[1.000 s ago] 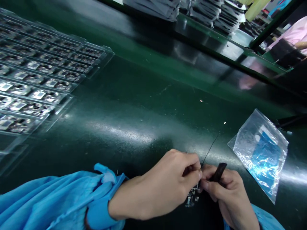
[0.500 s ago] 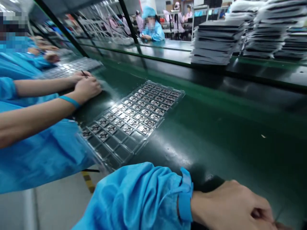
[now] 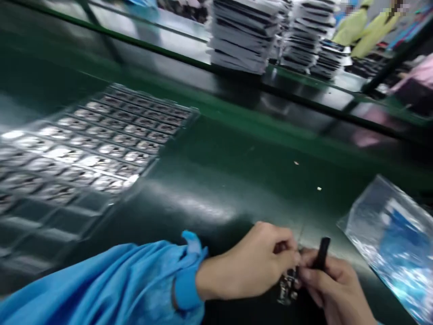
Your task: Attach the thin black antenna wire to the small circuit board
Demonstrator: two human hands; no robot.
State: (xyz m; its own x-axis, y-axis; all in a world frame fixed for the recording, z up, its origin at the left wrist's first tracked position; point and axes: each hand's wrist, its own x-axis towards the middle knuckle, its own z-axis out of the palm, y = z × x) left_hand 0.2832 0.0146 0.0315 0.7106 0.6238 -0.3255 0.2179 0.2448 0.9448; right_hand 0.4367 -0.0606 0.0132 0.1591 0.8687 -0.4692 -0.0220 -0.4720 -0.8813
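The left hand (image 3: 250, 266) and right hand (image 3: 329, 282) meet low on the green belt (image 3: 237, 180), fingertips pinched together over a small board (image 3: 287, 286) held between them, close under the eyes, seemingly so fine work can be seen; the right also grips a black tool (image 3: 321, 253) upright, pen-fashion, tip toward the board; blur hides whether it touches. A tray (image 3: 101, 144) of like boards lies well left; a clear bag (image 3: 392, 234) lies near on the right; stacked trays (image 3: 243, 40) sit beyond.
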